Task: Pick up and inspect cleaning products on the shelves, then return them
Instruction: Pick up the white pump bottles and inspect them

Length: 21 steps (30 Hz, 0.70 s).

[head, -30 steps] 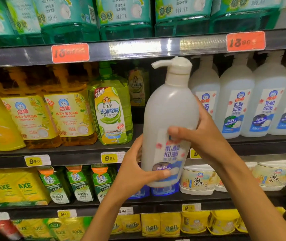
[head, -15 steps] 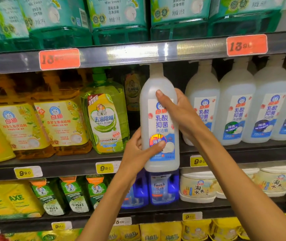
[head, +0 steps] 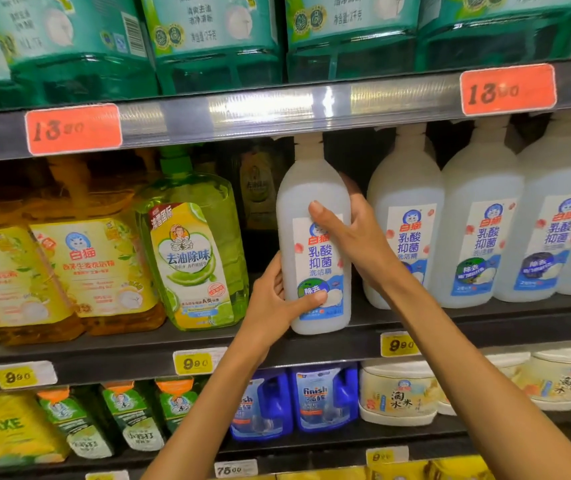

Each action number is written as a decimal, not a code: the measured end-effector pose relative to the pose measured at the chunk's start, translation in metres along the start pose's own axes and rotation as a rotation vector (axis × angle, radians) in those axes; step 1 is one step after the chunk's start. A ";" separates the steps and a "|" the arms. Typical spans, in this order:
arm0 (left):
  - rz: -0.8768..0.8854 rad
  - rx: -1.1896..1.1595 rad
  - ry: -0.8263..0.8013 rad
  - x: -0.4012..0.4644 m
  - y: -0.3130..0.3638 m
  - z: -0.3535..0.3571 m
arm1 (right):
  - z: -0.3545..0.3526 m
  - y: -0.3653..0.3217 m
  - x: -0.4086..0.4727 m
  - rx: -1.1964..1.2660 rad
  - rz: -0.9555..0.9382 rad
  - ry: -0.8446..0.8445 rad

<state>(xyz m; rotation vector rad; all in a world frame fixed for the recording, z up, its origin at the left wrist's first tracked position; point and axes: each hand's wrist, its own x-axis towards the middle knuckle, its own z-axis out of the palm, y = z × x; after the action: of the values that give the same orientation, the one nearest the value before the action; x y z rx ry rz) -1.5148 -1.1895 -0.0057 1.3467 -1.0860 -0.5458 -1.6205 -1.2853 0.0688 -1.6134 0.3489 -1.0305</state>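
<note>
On the middle shelf (head: 312, 351), left of its matching row, stands our white bottle (head: 313, 209), upright, apparently seated. Our left hand (head: 273, 303) grips it low, our right hand (head: 353, 233) wraps its shoulder. Returning looks nearly done; letting go remains.

Single head-worn wide-angle view, facing store shelving straight on, pitched slightly down. Close range: middle shelf (head: 485, 320) at arm's reach, both forearms entering from bottom edge. Frame spans three shelf levels; edges bowed by lens.
</note>
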 end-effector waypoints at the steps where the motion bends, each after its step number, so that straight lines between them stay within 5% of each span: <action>1: 0.002 0.011 -0.004 0.003 -0.002 0.000 | -0.002 0.003 0.002 -0.008 0.001 0.005; 21: -0.036 0.038 -0.154 0.033 -0.023 -0.004 | 0.012 0.018 -0.006 -0.174 -0.066 0.227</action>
<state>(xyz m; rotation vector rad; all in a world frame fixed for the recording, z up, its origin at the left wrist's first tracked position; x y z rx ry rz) -1.4909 -1.2199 -0.0166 1.3766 -1.2040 -0.6676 -1.6098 -1.2791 0.0500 -1.6743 0.5532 -1.2670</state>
